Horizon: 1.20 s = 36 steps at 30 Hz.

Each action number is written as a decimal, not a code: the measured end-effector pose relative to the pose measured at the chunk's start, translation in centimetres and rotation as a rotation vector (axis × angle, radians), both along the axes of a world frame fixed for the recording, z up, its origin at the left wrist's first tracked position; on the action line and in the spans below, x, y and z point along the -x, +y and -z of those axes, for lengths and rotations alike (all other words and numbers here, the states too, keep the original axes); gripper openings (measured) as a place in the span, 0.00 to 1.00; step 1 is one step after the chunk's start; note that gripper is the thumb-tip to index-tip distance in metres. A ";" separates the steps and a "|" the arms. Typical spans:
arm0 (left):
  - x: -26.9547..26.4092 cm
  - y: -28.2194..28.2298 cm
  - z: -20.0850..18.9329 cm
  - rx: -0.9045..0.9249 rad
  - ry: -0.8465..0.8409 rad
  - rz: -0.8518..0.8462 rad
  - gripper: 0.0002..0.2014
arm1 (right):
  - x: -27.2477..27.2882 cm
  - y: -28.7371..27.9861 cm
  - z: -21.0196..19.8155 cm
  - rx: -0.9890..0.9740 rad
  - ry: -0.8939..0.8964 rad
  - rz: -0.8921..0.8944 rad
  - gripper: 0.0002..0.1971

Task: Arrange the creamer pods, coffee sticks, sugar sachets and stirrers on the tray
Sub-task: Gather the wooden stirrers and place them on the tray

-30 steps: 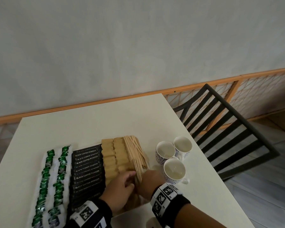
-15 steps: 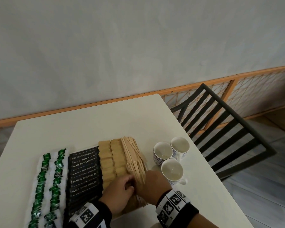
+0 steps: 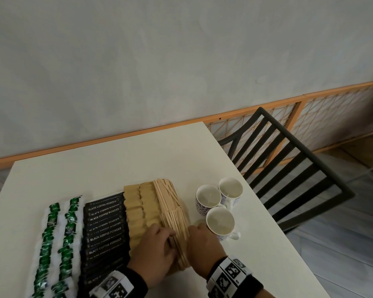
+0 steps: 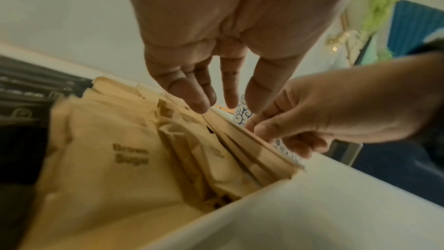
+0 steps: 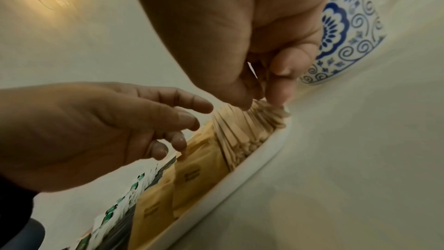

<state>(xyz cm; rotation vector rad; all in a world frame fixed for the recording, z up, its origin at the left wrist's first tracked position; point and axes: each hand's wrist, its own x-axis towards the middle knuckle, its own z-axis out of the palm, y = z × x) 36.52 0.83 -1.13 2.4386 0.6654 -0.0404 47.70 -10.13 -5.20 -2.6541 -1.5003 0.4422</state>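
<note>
Since a second ago both hands have slid a little nearer along the row of wooden stirrers (image 3: pixel 172 211), and the view has tipped slightly lower; the rows and cups lie where they lay.

The right hand (image 3: pixel 202 246) pinches the near ends of the stirrers between thumb and fingertips (image 5: pixel 278 94), its other fingers curled in. The left hand (image 3: pixel 155 250) hovers just across the stirrers from it, fingers loosely spread and slightly bent, holding nothing; its fingertips (image 4: pixel 199 102) are at the stirrers' top edge, though whether they touch I cannot tell.

The stirrers stand packed on edge along the right wall of the white tray (image 5: pixel 252 161), under and ahead of both hands. Just left of the left hand lie two rows of brown sugar sachets (image 3: pixel 138 209), then a row of black coffee sticks (image 3: pixel 105 224), then two rows of green-and-white creamer pods (image 3: pixel 54 239), all overlapping in the tray.

Right of the right hand, outside the tray, three blue-patterned cups (image 3: pixel 220 220) stand upright and close together on the pale worktop (image 3: pixel 116 162); the nearest is just beside the right hand. Beyond the worktop's right edge stands a black slatted chair (image 3: pixel 289 168).
</note>
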 end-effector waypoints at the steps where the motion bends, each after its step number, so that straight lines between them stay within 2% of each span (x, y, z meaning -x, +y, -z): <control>1: 0.0 -0.3 0.0 -0.056 0.018 0.028 0.20 | 0.0 0.0 0.2 -0.020 0.031 0.002 0.09; 5: -0.2 -1.3 -0.3 -0.275 0.146 0.128 0.22 | -0.2 0.0 0.2 -0.140 0.123 0.102 0.11; 8: -0.2 -1.6 0.1 -0.346 0.203 0.149 0.24 | -0.4 0.0 0.2 -0.194 0.174 0.127 0.13; 14: -0.5 -1.3 0.4 -0.367 0.211 0.093 0.24 | -0.4 0.3 0.8 -0.279 0.199 0.157 0.11; 21: -0.5 -1.8 1.0 -0.385 0.161 0.102 0.34 | -0.6 -0.1 -0.1 -0.348 0.238 0.128 0.16; 30: 0.0 -1.6 2.3 -0.447 0.046 0.120 0.27 | -1.2 -1.3 -0.6 -0.309 0.339 0.084 0.22; 36: 0.0 -1.6 2.2 -0.416 0.054 0.131 0.31 | -1.2 -1.7 -1.4 -0.247 0.365 0.045 0.25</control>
